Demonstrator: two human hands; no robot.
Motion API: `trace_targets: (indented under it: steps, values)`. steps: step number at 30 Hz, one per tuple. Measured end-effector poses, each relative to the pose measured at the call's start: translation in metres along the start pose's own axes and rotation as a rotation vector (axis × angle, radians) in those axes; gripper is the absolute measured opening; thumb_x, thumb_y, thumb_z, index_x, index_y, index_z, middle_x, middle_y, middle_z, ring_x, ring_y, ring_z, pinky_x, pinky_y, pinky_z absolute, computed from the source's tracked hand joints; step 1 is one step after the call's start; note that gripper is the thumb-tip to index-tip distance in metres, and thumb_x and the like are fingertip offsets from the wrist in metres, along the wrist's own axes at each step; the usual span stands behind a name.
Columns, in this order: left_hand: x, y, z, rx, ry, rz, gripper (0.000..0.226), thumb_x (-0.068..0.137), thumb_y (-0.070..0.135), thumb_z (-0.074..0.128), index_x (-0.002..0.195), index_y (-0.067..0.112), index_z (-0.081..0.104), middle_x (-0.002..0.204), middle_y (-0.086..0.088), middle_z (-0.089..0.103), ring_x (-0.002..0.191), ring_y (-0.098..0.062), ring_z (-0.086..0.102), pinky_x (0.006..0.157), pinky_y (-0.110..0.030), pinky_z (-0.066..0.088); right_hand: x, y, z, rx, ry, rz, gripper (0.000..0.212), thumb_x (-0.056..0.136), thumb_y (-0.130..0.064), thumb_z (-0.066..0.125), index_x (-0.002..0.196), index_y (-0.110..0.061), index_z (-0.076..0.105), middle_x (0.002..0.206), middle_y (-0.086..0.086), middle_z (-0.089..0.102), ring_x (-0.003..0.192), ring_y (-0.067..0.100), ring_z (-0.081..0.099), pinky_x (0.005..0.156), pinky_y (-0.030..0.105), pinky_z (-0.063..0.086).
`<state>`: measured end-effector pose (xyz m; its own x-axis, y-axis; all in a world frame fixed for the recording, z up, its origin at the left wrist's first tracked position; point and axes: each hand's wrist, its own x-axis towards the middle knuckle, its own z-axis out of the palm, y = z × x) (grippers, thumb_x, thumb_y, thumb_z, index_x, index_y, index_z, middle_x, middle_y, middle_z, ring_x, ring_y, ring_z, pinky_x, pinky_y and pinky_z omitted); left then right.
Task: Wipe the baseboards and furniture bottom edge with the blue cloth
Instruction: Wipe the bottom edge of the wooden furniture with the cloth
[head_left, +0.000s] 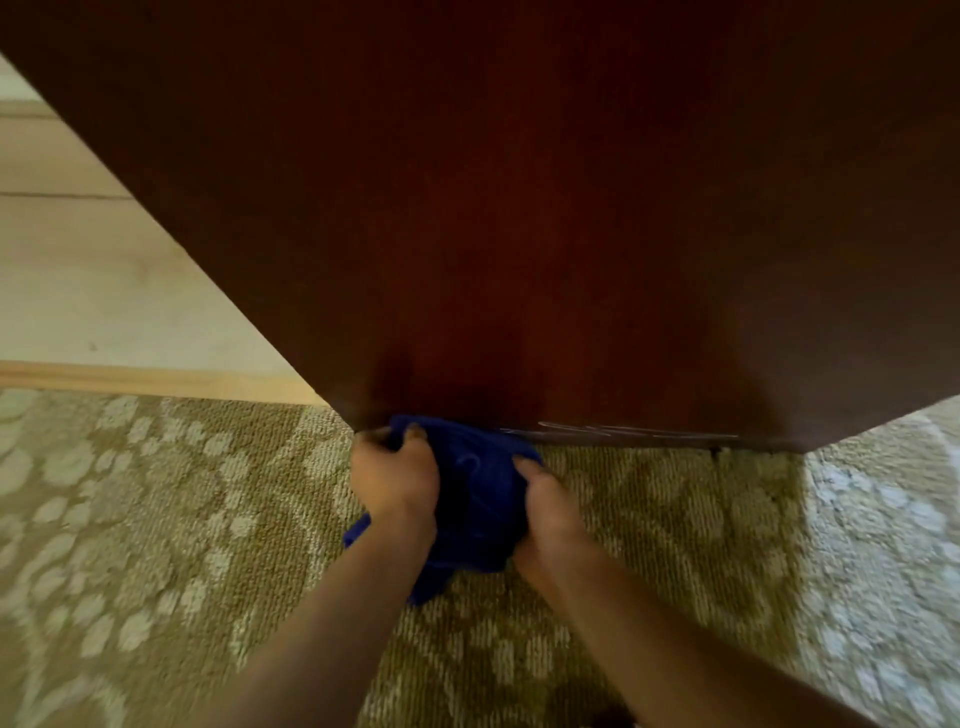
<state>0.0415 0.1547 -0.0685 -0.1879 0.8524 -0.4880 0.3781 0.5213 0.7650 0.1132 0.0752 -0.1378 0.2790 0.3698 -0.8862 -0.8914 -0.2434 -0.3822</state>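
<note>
A bunched blue cloth (475, 493) lies against the bottom edge of a dark red-brown wooden cabinet (519, 234), near its left corner. My left hand (395, 475) grips the cloth's left side, fingers curled over its top by the cabinet corner. My right hand (545, 512) grips the right side of the cloth. Pale scratch marks (623, 430) run along the cabinet's lower edge to the right of the cloth. A light wooden baseboard (156, 379) runs along the wall at the left.
Patterned tan and cream carpet (182, 519) covers the floor. A cream wall (93, 260) stands behind the cabinet at the left. The cabinet's right corner ends near the brighter carpet patch (883, 493).
</note>
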Motion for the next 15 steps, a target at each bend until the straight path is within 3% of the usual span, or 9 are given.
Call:
trace_targets:
  steps: [3, 6, 9, 10, 12, 15]
  values:
    - [0.003, -0.002, -0.005, -0.125, -0.116, -0.123, 0.011, 0.093, 0.016, 0.061, 0.103, 0.010, 0.063, 0.096, -0.006, 0.064, 0.091, -0.027, 0.061, 0.087, -0.044, 0.051, 0.005, 0.001, -0.013, 0.085, -0.007, -0.012, 0.052, 0.076, -0.037, 0.070, 0.125, -0.026, 0.058, 0.121, 0.010, 0.066, 0.102, 0.037, 0.068, 0.081, 0.055, 0.057]
    - [0.025, -0.001, -0.028, -0.211, 0.007, -0.080, 0.014, 0.094, 0.015, 0.058, 0.092, 0.002, 0.062, 0.076, -0.003, 0.055, 0.080, -0.023, 0.055, 0.071, -0.038, 0.045, 0.000, 0.000, 0.019, 0.060, -0.137, 0.015, 0.054, 0.075, -0.031, 0.076, 0.126, -0.023, 0.059, 0.120, 0.010, 0.068, 0.102, 0.033, 0.069, 0.088, 0.052, 0.055]
    - [0.043, 0.003, -0.036, -0.283, 0.096, -0.143, 0.015, 0.093, 0.017, 0.054, 0.078, 0.016, 0.052, 0.084, -0.004, 0.055, 0.080, -0.023, 0.056, 0.074, -0.033, 0.045, -0.014, 0.001, 0.057, -0.015, -0.178, 0.038, 0.047, 0.086, -0.026, 0.070, 0.129, -0.019, 0.053, 0.123, 0.011, 0.065, 0.105, 0.030, 0.067, 0.088, 0.044, 0.056]
    - [0.044, 0.002, -0.032, -0.264, 0.135, -0.135, 0.008, 0.091, 0.019, 0.053, 0.083, 0.015, 0.055, 0.091, -0.007, 0.058, 0.084, -0.026, 0.059, 0.077, -0.035, 0.046, -0.016, 0.000, 0.061, -0.063, -0.152, 0.031, 0.047, 0.087, -0.027, 0.068, 0.130, -0.020, 0.051, 0.125, 0.010, 0.063, 0.108, 0.030, 0.065, 0.093, 0.046, 0.054]
    - [0.034, -0.006, -0.022, -0.158, 0.210, -0.042, 0.021, 0.092, 0.021, 0.048, 0.106, 0.008, 0.059, 0.105, -0.014, 0.062, 0.097, -0.033, 0.062, 0.083, -0.040, 0.049, -0.023, -0.005, 0.058, -0.095, -0.099, 0.017, 0.042, 0.089, -0.024, 0.064, 0.129, -0.019, 0.053, 0.124, 0.010, 0.063, 0.110, 0.031, 0.063, 0.099, 0.049, 0.050]
    - [0.004, -0.017, 0.004, 0.143, 0.040, 0.169, 0.039, 0.099, 0.023, 0.047, 0.134, 0.005, 0.048, 0.129, -0.018, 0.057, 0.117, -0.039, 0.055, 0.099, -0.044, 0.043, -0.024, -0.018, 0.018, -0.002, 0.052, -0.038, 0.016, 0.094, -0.017, 0.057, 0.109, -0.017, 0.060, 0.111, 0.011, 0.064, 0.103, 0.033, 0.063, 0.096, 0.052, 0.052]
